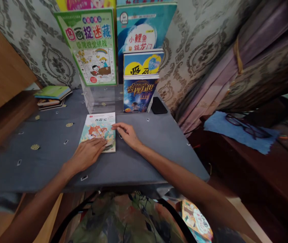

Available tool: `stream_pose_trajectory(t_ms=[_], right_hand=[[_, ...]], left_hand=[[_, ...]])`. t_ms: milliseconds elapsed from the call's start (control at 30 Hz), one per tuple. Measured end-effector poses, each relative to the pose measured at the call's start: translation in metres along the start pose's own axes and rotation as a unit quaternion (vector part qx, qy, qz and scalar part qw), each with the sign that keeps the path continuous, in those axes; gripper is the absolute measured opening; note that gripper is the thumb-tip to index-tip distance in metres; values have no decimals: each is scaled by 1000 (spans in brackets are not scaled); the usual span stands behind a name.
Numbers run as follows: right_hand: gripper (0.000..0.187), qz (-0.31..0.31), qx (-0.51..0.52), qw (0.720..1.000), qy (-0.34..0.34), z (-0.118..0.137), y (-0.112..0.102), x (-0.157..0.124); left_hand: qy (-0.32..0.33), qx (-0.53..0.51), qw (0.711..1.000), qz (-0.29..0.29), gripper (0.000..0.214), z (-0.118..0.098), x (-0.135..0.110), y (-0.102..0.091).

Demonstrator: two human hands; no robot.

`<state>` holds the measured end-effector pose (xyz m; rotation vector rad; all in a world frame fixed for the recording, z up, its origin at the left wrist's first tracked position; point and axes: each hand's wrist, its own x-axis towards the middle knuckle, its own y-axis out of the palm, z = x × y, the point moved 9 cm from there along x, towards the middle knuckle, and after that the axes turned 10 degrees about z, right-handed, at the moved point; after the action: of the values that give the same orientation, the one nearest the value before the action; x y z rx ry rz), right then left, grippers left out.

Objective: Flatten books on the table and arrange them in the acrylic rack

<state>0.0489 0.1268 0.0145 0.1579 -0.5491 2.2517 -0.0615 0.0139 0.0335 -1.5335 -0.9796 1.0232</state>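
Observation:
A thin children's book (98, 122) with a light blue illustrated cover lies flat on the grey-blue tablecloth in front of me. My left hand (89, 152) rests on its lower left part, fingers stretched flat across the cover. At the right edge of the book, my right hand (126, 132) touches it with its fingertips, the fingers extended and slightly bent. Just behind the book stands a clear stepped book rack (100, 101). It bears a green picture book (95, 47) on the left and a dark blue book (139, 94) at the lower right.
Behind the dark blue book stand a yellow-and-blue book (142, 63) and a teal book (144, 20). A black phone (159, 105) lies beside the rack. Several stacked books (52, 94) sit at the back left. Glasses (247, 125) rest on a blue cloth (222, 126) at right.

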Motion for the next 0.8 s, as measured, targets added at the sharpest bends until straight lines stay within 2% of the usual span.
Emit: stream_pose_trajectory(t_ms=[67, 133, 267, 333, 467, 600, 800], right_hand=[[36, 27, -68, 997, -24, 15, 9, -8], [41, 73, -164, 983, -44, 27, 25, -18], [59, 190, -333, 923, -40, 27, 63, -39], [64, 221, -360, 906, -28, 23, 70, -44], [68, 268, -354, 896, -8, 20, 69, -44], [60, 258, -348, 901, 22, 13, 56, -16], [55, 167, -390, 900, 101, -18, 31, 54]], left_hand=[[2, 2, 1000, -14, 40, -1, -2, 4], [3, 6, 1000, -29, 40, 0, -5, 9], [4, -1, 999, -54, 41, 6, -10, 16], [12, -17, 998, -55, 40, 8, -11, 16], [34, -49, 997, -54, 39, 12, -8, 12], [8, -44, 997, -56, 45, 35, 10, 9], [-122, -25, 990, -70, 52, 111, 57, 0]])
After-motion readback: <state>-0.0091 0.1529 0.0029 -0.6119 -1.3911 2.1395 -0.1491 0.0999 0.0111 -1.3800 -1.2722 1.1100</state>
